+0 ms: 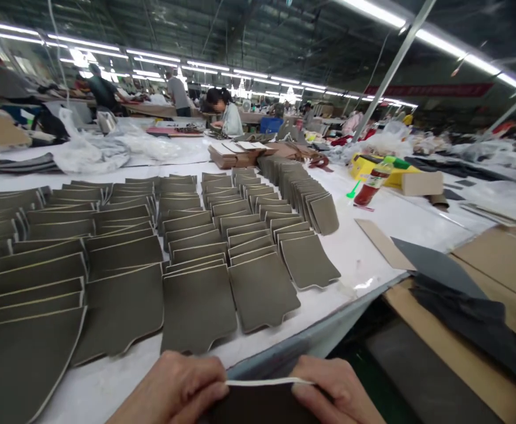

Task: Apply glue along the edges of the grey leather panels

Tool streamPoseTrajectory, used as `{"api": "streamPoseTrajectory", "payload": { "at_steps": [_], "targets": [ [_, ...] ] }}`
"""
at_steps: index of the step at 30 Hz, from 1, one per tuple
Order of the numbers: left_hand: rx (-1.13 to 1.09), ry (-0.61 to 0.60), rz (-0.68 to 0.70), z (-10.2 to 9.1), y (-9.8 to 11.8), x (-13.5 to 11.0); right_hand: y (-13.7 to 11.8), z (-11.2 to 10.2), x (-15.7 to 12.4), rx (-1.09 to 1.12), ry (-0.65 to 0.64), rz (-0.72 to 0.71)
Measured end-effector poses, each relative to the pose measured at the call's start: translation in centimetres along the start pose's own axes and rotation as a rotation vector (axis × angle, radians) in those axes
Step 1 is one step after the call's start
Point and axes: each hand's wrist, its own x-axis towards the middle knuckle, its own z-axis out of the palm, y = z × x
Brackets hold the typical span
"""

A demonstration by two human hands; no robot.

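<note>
At the bottom edge, my left hand (pixel 182 390) and my right hand (pixel 339 391) both pinch one dark piece of material (pixel 262 406) with a white upper edge, held between them just in front of the table's near edge. Each hand's fingers are closed on it. Beyond them, the white table (pixel 372 247) carries several overlapping rows of grey-olive cut pieces (pixel 196 306), each with a thin pale edge. The nearest of those pieces lie a short way past my hands.
A red-brown bottle (pixel 371 185) with a green cap lies beside a yellow box (pixel 363 166) at right. Cardboard sheets and dark material (pixel 456 294) cover the lower surface at right. Brown stacked pieces (pixel 235 154), plastic bags and several people at tables are farther back.
</note>
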Motion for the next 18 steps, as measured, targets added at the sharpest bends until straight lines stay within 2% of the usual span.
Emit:
{"api": "streamPoseTrajectory", "payload": {
  "at_steps": [6, 11, 14, 18],
  "targets": [
    [0.101, -0.040, -0.033, -0.4, 1.0, 0.0, 0.1, -0.3, -0.3, -0.024, -0.036, -0.097],
    [0.150, -0.036, -0.102, 0.0, 1.6, 0.1, 0.9, 0.8, -0.2, -0.008, 0.029, -0.029],
    [0.114, -0.028, -0.121, 0.8, 2.0, 0.4, 1.1, 1.5, -0.1, -0.023, 0.009, 0.001],
    [0.005, -0.077, -0.128, 2.2, 1.6, 1.4, 1.2, 1.7, 0.0, 0.008, -0.012, 0.023]
  ]
}}
